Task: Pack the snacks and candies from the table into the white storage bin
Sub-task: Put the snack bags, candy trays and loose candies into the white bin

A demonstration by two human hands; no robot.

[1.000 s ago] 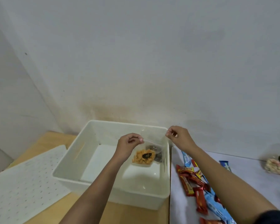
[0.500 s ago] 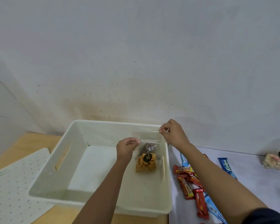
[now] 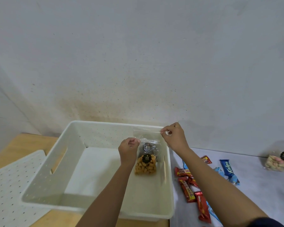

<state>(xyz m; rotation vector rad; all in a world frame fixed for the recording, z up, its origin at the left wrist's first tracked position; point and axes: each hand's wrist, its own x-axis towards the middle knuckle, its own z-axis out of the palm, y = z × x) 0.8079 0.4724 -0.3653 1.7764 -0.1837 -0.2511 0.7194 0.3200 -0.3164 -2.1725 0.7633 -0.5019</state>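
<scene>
Stained wall behind, left hand [image 3: 129,149] and right hand [image 3: 174,138] pinching clear snack bag [image 3: 147,158] over white bin [image 3: 44,174]

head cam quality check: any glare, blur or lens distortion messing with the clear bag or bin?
Head view: sharp, soft even light. Wide-angle bends the white bin walls outward. The clear bag shows faint sheen, top edge barely visible between left hand and right hand. Snacks far right slightly soft.
</scene>
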